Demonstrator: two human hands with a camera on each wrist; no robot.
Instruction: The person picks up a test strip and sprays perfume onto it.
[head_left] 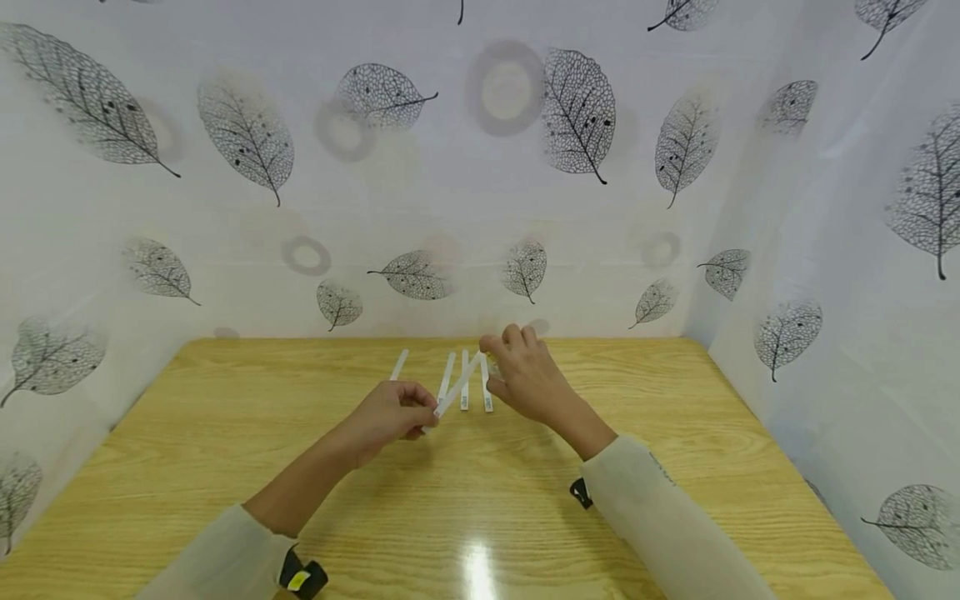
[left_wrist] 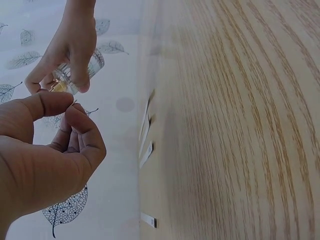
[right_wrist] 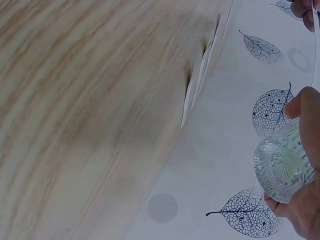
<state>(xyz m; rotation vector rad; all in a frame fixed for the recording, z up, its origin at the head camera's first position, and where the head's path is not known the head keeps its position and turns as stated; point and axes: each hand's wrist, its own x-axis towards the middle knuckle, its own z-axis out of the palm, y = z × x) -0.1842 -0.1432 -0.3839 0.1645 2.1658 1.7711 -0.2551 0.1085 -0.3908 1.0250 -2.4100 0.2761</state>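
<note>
Between thumb and fingertips, my left hand point(head_left: 393, 417) pinches the near end of a narrow white paper strip point(head_left: 459, 386). The strip slants up to the right, its far end close to my right hand point(head_left: 525, 375). That hand grips a ridged clear glass bottle point(right_wrist: 277, 165), which looks like a perfume bottle. In the left wrist view the bottle point(left_wrist: 96, 62) is tilted, its gold-coloured neck point(left_wrist: 61, 85) pointing toward the left hand. The head view mostly hides the bottle behind the fingers. Beneath and behind the hands, several similar white strips point(head_left: 487, 396) lie on the table.
The strips on the table lie apart, with one strip point(head_left: 400, 364) off to the left; some carry small printed marks at the near end. The wood-grain table point(head_left: 480, 492) ends at a pale curtain point(head_left: 465, 208) with leaf prints at the back and sides.
</note>
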